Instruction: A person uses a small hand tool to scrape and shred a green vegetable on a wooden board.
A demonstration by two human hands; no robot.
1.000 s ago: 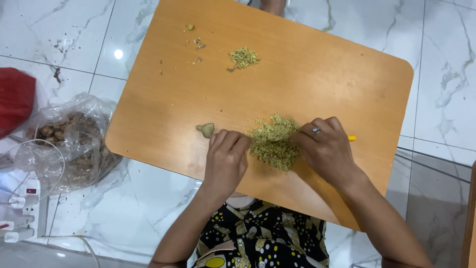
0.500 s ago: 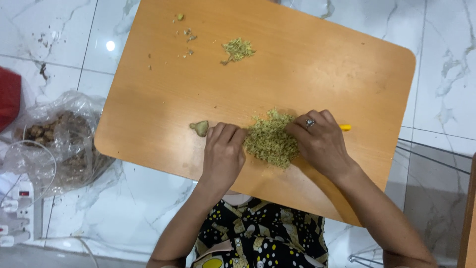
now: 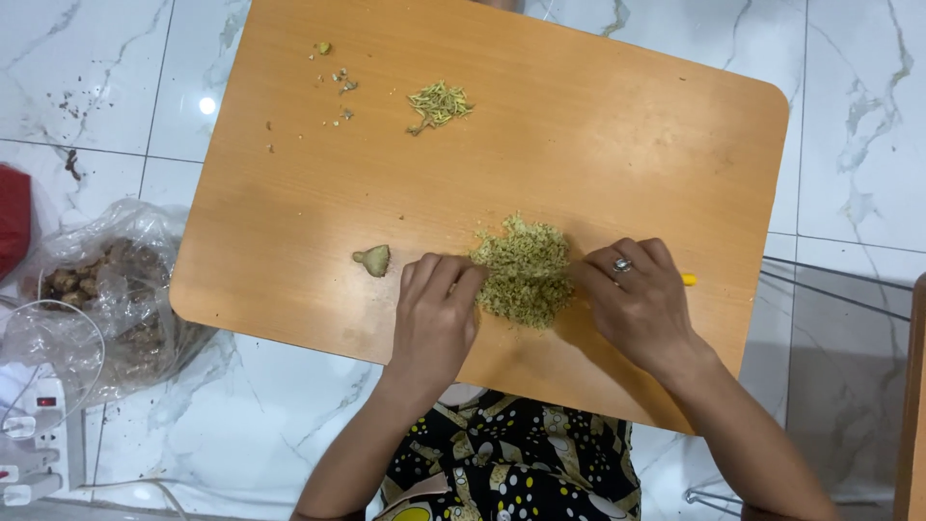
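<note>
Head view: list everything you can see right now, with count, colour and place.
table: one, orange-brown wood, centre, on white marble floor
large chopped pile: one, yellow-green, near edge, between the hands
small chopped pile: one, yellow-green, far side
root chunk: one, pale green-tan, beside the left hand
scraps: several, pale, far left corner
yellow tip: one, showing past the right hand
plastic bag: one, clear, brown roots inside, floor left
power strip: one, white, bottom left
left hand: touching large pile
right hand: ringed, touching large pile
</note>
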